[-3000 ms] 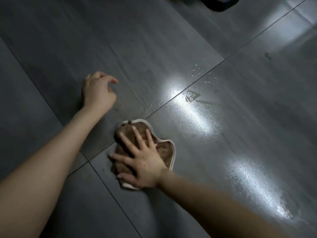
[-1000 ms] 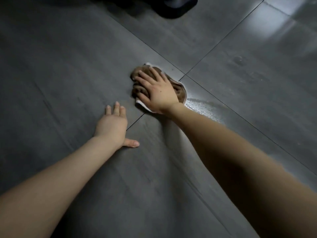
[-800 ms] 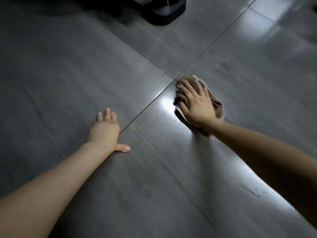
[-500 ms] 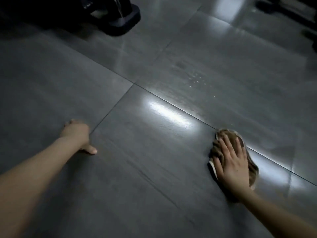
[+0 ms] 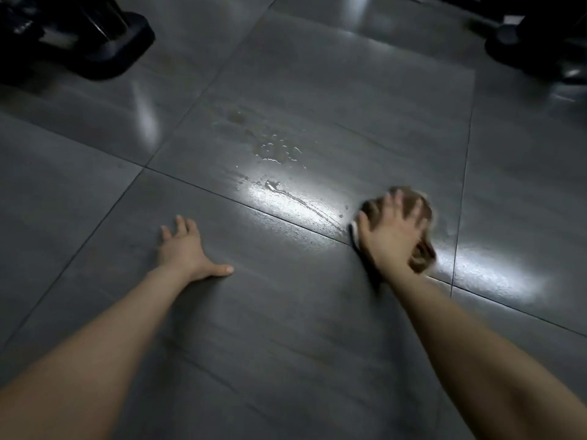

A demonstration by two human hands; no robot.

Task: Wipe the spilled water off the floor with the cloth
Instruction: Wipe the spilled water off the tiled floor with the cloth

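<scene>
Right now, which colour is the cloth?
Brown with a pale edge, under the right hand; head view, cloth blurred.

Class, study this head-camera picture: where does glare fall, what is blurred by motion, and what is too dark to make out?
Head view: glare lies on the floor beside the water and again right of the cloth; right hand and cloth are motion-blurred, left hand sharp; the black shapes in both top corners are too dim to identify.
</scene>
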